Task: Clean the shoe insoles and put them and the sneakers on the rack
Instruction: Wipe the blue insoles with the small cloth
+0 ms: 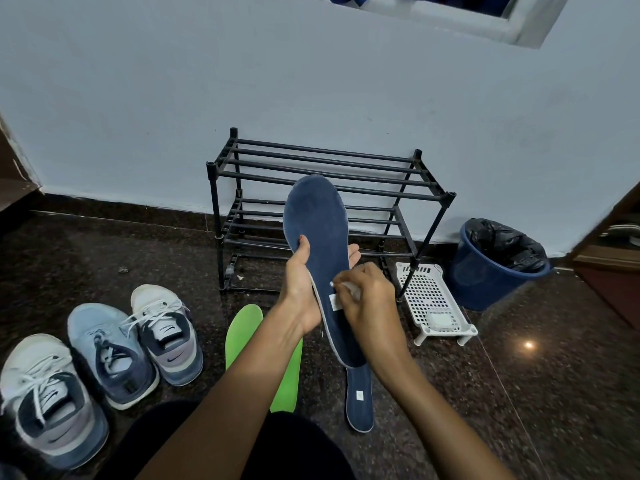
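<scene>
Curling round the navy insole [317, 220] (toe end up), the left hand [299, 285] grips it while the right hand [370, 296] pinches a white wipe [347, 288] against its face.

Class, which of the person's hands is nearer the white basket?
Right. The right hand, pressing a white wipe to the navy insole, is just left of the white basket; the left hand, gripping that insole, is farther left.
</scene>
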Demonstrator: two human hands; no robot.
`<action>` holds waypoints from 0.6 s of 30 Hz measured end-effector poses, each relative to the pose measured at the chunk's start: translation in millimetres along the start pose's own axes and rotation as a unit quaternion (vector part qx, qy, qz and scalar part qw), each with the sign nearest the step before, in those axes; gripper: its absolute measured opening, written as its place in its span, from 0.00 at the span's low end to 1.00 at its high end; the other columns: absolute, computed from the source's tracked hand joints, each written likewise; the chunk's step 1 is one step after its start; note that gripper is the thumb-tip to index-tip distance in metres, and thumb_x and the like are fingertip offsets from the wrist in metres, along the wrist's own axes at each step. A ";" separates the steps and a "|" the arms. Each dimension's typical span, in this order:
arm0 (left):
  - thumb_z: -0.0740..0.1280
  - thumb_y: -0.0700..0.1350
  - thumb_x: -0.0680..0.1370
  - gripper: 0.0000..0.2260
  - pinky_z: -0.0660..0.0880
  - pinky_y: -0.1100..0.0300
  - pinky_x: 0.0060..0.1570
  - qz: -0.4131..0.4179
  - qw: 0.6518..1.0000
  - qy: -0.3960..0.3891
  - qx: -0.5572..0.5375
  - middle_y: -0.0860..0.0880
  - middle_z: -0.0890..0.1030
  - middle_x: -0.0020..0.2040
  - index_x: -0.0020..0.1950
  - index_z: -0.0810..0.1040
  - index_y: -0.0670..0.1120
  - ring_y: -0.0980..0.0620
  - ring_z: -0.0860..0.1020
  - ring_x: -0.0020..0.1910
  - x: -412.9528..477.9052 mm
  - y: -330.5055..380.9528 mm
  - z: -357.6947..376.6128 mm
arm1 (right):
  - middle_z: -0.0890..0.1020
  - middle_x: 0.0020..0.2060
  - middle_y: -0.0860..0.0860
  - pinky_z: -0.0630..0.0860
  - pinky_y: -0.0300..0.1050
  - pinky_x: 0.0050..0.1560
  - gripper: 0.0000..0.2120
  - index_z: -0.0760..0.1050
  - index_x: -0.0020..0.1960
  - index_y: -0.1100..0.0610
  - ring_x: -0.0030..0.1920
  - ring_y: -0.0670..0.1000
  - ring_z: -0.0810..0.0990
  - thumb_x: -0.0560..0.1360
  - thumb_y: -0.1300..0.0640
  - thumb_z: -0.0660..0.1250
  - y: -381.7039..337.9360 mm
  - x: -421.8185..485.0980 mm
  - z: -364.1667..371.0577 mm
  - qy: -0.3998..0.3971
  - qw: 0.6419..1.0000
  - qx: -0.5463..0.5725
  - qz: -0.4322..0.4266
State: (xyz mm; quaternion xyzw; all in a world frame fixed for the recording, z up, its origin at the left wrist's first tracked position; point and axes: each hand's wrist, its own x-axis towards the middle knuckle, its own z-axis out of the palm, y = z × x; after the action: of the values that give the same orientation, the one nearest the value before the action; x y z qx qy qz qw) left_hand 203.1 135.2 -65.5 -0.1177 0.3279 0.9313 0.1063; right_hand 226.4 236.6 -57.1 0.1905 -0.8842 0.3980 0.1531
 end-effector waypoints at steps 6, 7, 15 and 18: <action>0.47 0.62 0.80 0.31 0.74 0.55 0.53 -0.002 1.000 0.000 -0.002 0.41 0.80 0.58 0.60 0.75 0.37 0.47 0.77 0.58 -1.6 0.8 -0.5 | 0.72 0.42 0.52 0.65 0.21 0.40 0.07 0.79 0.47 0.66 0.38 0.40 0.70 0.73 0.70 0.62 -1.5 0.3 4.5 0.020 1.000 0.003 -0.001; 0.47 0.61 0.80 0.31 0.74 0.55 0.53 0.003 1.000 0.003 -0.007 0.40 0.79 0.59 0.61 0.75 0.38 0.48 0.77 0.58 -0.9 0.7 -0.8 | 0.73 0.42 0.53 0.64 0.21 0.40 0.07 0.79 0.46 0.66 0.38 0.38 0.70 0.73 0.70 0.63 -2.4 -2.0 5.3 0.008 1.000 0.018 -0.003; 0.48 0.62 0.80 0.31 0.72 0.53 0.59 -0.005 1.000 0.006 0.005 0.40 0.79 0.60 0.60 0.75 0.37 0.47 0.77 0.60 -1.6 0.1 1.7 | 0.74 0.42 0.52 0.65 0.21 0.42 0.06 0.80 0.46 0.64 0.39 0.41 0.71 0.73 0.69 0.64 1.7 1.5 0.0 0.010 1.000 0.022 0.003; 0.48 0.61 0.80 0.32 0.72 0.54 0.59 -0.002 1.000 0.009 0.000 0.39 0.78 0.61 0.63 0.74 0.36 0.45 0.76 0.60 -1.9 0.1 1.7 | 0.73 0.41 0.52 0.65 0.21 0.41 0.07 0.79 0.45 0.64 0.39 0.39 0.70 0.73 0.69 0.63 3.5 7.2 -0.2 0.047 0.999 0.011 0.011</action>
State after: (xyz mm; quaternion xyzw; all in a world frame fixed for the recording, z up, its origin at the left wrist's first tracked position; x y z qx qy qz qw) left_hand 204.6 136.1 -63.6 -0.1264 0.3289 0.9299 0.1057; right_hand 218.5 237.3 -56.2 0.1635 -0.8737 0.4177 0.1883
